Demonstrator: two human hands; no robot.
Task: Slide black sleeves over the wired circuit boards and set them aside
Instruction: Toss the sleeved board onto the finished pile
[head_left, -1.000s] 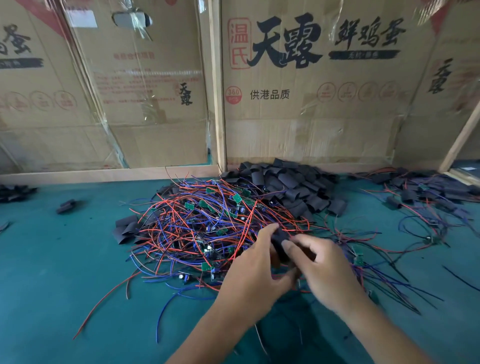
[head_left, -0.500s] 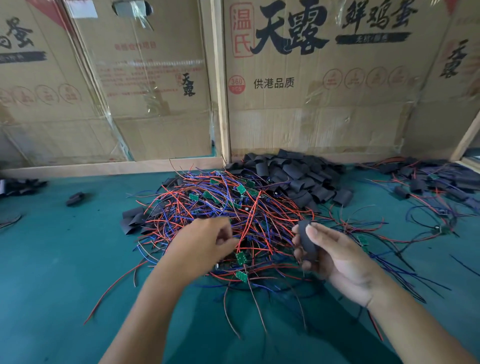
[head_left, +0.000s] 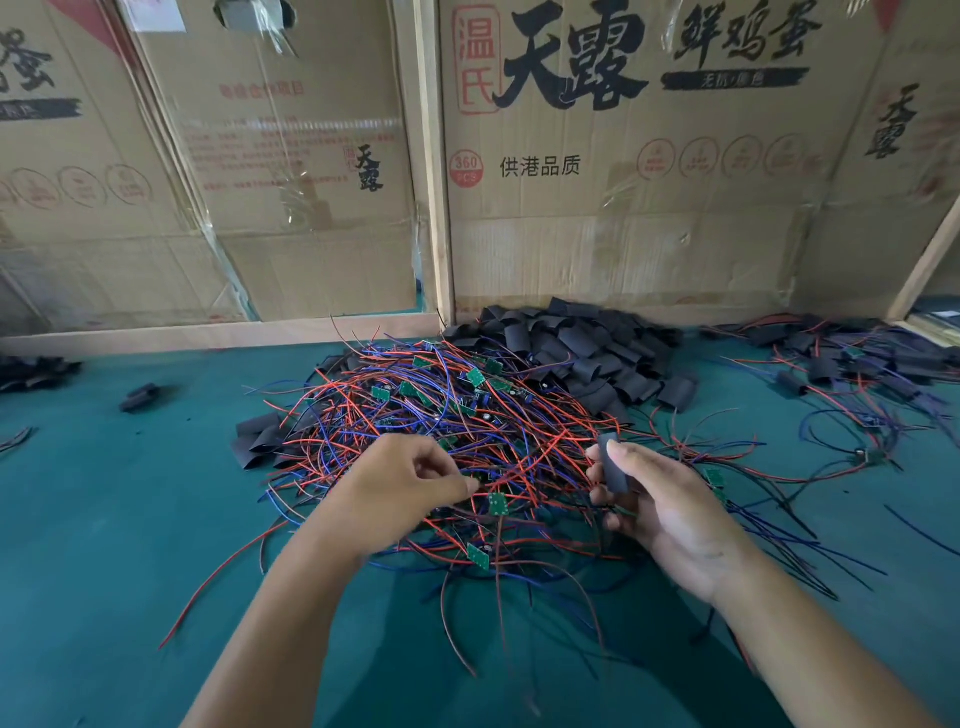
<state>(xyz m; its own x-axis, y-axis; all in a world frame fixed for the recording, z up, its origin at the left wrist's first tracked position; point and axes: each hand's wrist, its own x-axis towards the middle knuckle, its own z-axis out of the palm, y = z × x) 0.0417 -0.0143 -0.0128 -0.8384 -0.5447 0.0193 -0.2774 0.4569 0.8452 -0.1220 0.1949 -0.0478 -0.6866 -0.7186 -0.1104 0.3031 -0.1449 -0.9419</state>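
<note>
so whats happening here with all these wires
A person is sleeving small wired circuit boards. The right hand holds one black sleeve upright, while the left hand pinches into the tangle of red and blue wires on the green mat, apparently picking out the next board. A pile of loose sleeves lies behind; sleeved ones lie far right.

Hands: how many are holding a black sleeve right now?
1. The right hand pinches a black sleeve upright; the left hand reaches into the wire pile with no sleeve visible in its grip.
</note>
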